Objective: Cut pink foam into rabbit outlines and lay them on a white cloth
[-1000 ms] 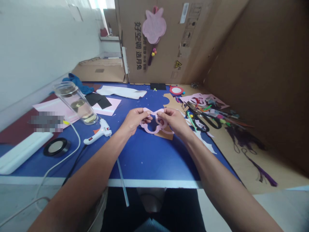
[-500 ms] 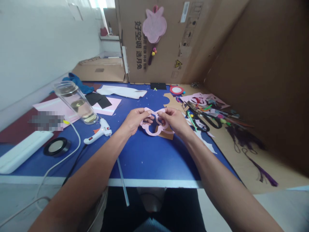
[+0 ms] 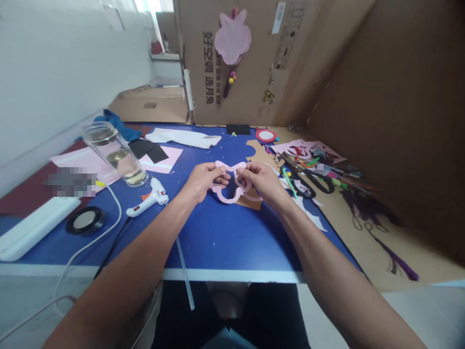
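Observation:
Between my hands is a pink cut-out frame [image 3: 228, 199], with two pointed ears on top and a scalloped lower edge. My left hand [image 3: 206, 180] pinches its left ear between thumb and fingers. On the other side, my right hand [image 3: 257, 178] pinches the right ear the same way. Beneath the frame, a brown cardboard piece [image 3: 250, 201] lies on the blue table, with another pink curved strip [image 3: 253, 195] over it, partly hidden by my right hand. A white glue gun [image 3: 149, 198] rests on the table left of my left forearm.
A glass bottle [image 3: 119, 157] of pale liquid stands at left, near black tape [image 3: 85, 220] and a white power strip [image 3: 38, 228]. Scissors [image 3: 308, 175], paper scraps and tassels [image 3: 395, 259] lie at right. A pink ornament [image 3: 232, 39] hangs on the cardboard wall [image 3: 250, 97].
The pink frame has tilted slightly, so its ears and top edge show more plainly. Both hands keep their pinch and have barely moved.

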`<act>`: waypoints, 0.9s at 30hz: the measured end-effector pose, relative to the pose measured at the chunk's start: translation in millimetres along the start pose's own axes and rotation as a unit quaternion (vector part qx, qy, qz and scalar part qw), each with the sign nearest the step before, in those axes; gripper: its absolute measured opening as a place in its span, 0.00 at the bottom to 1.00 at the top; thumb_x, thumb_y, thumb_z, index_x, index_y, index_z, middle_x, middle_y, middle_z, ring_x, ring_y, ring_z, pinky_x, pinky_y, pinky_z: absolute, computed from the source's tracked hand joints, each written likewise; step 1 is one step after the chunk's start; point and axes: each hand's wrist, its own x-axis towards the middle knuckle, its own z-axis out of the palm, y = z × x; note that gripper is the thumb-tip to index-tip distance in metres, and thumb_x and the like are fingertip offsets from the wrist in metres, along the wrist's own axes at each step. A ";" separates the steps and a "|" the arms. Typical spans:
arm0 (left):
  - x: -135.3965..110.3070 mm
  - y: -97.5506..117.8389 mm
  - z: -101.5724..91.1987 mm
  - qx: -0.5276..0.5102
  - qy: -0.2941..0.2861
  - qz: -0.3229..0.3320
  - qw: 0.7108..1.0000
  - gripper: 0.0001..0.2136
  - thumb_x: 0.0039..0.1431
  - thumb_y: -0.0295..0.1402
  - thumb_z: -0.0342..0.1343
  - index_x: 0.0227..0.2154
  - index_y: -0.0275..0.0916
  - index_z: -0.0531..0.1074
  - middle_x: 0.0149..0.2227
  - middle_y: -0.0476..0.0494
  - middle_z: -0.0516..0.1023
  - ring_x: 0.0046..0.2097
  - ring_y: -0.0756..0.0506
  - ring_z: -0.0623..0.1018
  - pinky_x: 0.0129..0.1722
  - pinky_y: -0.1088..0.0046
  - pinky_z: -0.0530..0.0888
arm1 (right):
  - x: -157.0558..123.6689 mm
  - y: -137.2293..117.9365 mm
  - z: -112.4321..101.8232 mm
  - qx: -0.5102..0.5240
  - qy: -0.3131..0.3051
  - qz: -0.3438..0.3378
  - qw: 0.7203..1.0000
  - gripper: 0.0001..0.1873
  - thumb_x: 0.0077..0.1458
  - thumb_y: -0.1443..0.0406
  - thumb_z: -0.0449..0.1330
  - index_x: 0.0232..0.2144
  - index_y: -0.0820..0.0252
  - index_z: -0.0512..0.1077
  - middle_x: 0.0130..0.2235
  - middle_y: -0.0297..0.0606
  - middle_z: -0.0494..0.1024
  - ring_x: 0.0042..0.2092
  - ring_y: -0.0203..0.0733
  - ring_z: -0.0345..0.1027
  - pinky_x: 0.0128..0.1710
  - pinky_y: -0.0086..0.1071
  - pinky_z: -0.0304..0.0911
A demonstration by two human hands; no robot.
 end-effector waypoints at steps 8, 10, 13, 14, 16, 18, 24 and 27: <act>-0.4 1.5 -1.0 -0.010 0.015 0.015 1.000 0.05 0.66 0.28 0.64 0.33 0.34 0.79 0.31 0.40 0.85 0.28 0.49 0.81 0.30 0.74 0.78 | -0.3 -0.8 -0.8 -0.027 -0.003 0.006 1.000 0.21 0.53 0.48 0.72 0.28 0.58 0.75 0.28 0.35 0.79 0.28 0.34 0.65 0.29 0.29 0.59; 0.5 0.8 -1.6 -0.011 0.017 0.018 1.000 0.05 0.65 0.28 0.65 0.33 0.33 0.80 0.31 0.39 0.85 0.28 0.49 0.81 0.31 0.74 0.78 | -0.1 -0.4 -0.8 -0.027 -0.001 0.010 1.000 0.21 0.53 0.48 0.72 0.29 0.58 0.75 0.29 0.35 0.80 0.28 0.35 0.66 0.29 0.29 0.60; 2.3 -0.4 -2.5 -0.012 0.021 0.020 1.000 0.05 0.65 0.29 0.65 0.33 0.34 0.80 0.32 0.39 0.85 0.28 0.49 0.81 0.31 0.74 0.78 | 0.4 0.2 -1.2 -0.030 0.003 0.015 0.999 0.21 0.52 0.47 0.73 0.31 0.57 0.76 0.30 0.35 0.80 0.29 0.36 0.68 0.30 0.29 0.63; 2.7 -0.7 -2.7 -0.013 0.021 0.019 0.999 0.05 0.65 0.28 0.65 0.33 0.34 0.80 0.32 0.39 0.85 0.28 0.49 0.81 0.31 0.74 0.78 | 0.6 0.3 -1.3 -0.031 0.004 0.016 0.999 0.21 0.51 0.47 0.73 0.31 0.57 0.76 0.30 0.35 0.80 0.29 0.36 0.69 0.30 0.30 0.64; 3.3 -1.1 -3.1 -0.014 0.024 0.020 0.999 0.04 0.65 0.28 0.65 0.33 0.34 0.80 0.32 0.39 0.85 0.28 0.49 0.81 0.31 0.74 0.78 | 0.7 0.1 -1.4 -0.035 0.004 0.017 0.999 0.21 0.51 0.48 0.73 0.31 0.57 0.76 0.30 0.36 0.80 0.29 0.36 0.70 0.31 0.30 0.65; 3.5 -1.2 -3.3 -0.015 0.025 0.021 0.999 0.04 0.65 0.28 0.65 0.33 0.33 0.80 0.32 0.39 0.85 0.28 0.49 0.81 0.31 0.74 0.78 | 0.8 -0.4 -1.2 -0.041 0.005 0.015 0.999 0.20 0.52 0.49 0.73 0.32 0.57 0.77 0.30 0.35 0.80 0.29 0.37 0.70 0.31 0.31 0.66; 4.7 -1.9 -4.0 -0.015 0.031 0.019 0.999 0.05 0.64 0.29 0.66 0.33 0.33 0.80 0.32 0.39 0.85 0.28 0.50 0.81 0.31 0.74 0.78 | 1.2 -1.3 -1.2 -0.051 0.001 0.015 0.999 0.19 0.52 0.50 0.73 0.31 0.58 0.76 0.30 0.36 0.80 0.30 0.37 0.70 0.32 0.32 0.67; 5.6 -2.6 -5.1 -0.017 0.031 0.022 0.999 0.04 0.65 0.28 0.65 0.34 0.33 0.80 0.32 0.39 0.85 0.28 0.50 0.81 0.31 0.74 0.79 | 1.1 -1.4 -1.8 -0.059 0.002 0.012 0.998 0.19 0.52 0.50 0.73 0.31 0.58 0.77 0.31 0.37 0.80 0.30 0.38 0.70 0.31 0.31 0.65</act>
